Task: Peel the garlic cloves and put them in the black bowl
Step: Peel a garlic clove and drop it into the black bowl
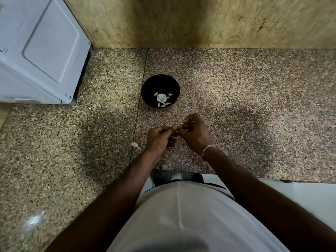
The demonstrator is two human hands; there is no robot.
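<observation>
Fingers [179, 126] of both hands curled, pinching small garlic clove [176, 127] between them above bench [254, 106]. Left hand [160, 139] below-left of clove, right hand [194, 131] right of it, pale bracelet [208, 148] on right wrist. Black bowl [160, 91] beyond hands, well apart, holding several peeled cloves [162, 100]. Garlic scrap [135, 145] on bench left of left hand. White appliance [40, 50] at far left.
</observation>
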